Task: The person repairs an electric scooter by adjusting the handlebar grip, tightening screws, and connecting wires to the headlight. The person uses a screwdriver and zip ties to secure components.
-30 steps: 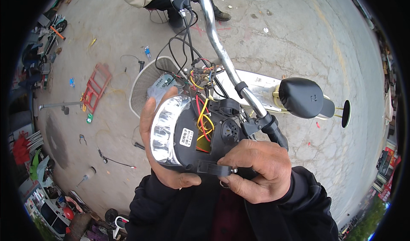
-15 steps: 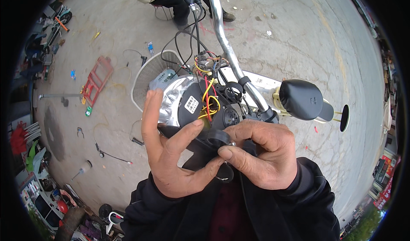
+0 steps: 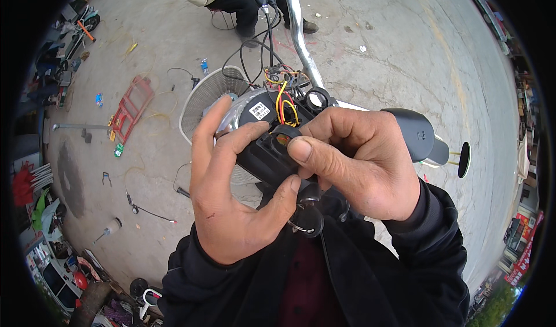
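Observation:
A black plastic headlight housing [image 3: 266, 160], with a clamp ring [image 3: 285, 133] on its upper side, is held in front of my chest. My left hand [image 3: 234, 194] grips it, forefinger near the ring and thumb at the lower edge. Thumb and forefinger of my right hand [image 3: 359, 159] pinch the ring's right edge; anything small between them is hidden. Red and yellow wires [image 3: 285, 108] come up from behind the ring, beside a white label [image 3: 259, 111]. The clear headlight lens [image 3: 233, 118] shows past my left fingers. Keys on a ring [image 3: 307, 221] hang below the housing.
A silver handlebar [image 3: 302, 40] with black cables rises beyond my hands. Left of it is a pale basket [image 3: 191, 104]; to the right, a black seat [image 3: 414, 133]. A red frame [image 3: 132, 107] and loose parts lie on the concrete. A seated person [image 3: 231, 2] is at the top.
Both hands and the housing have moved away from my body, and the housing has tilted so more of its black face shows. The keys hang more plainly in view.

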Demonstrator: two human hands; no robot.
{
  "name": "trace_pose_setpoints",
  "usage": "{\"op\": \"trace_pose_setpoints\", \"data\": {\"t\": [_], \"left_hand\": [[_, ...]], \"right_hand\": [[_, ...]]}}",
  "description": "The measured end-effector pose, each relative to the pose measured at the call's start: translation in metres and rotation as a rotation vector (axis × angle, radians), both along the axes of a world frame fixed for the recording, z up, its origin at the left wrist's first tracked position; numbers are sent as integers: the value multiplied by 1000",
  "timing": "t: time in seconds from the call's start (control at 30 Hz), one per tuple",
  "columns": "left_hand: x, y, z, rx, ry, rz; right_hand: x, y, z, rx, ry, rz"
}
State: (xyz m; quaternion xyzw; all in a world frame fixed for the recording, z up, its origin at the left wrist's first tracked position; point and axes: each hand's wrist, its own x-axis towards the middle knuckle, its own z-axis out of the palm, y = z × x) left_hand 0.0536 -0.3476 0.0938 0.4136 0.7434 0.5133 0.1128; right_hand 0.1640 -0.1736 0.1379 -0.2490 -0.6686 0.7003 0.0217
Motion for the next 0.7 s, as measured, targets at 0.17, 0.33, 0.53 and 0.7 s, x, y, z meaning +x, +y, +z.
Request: {"op": "trace_pose_setpoints", "data": {"t": [0.17, 0.33, 0.53, 0.7], "left_hand": [[3, 3, -4, 121, -98, 31], [3, 1, -11, 176, -142, 33], [-7, -3, -18, 181, 38, -41], [-12, -3, -20, 227, 256, -32]], "right_hand": [[1, -1, 8, 54, -53, 40], [5, -11, 5, 68, -3, 15], [16, -18, -6, 100, 142, -12], [23, -14, -14, 171, 184, 106]]}}
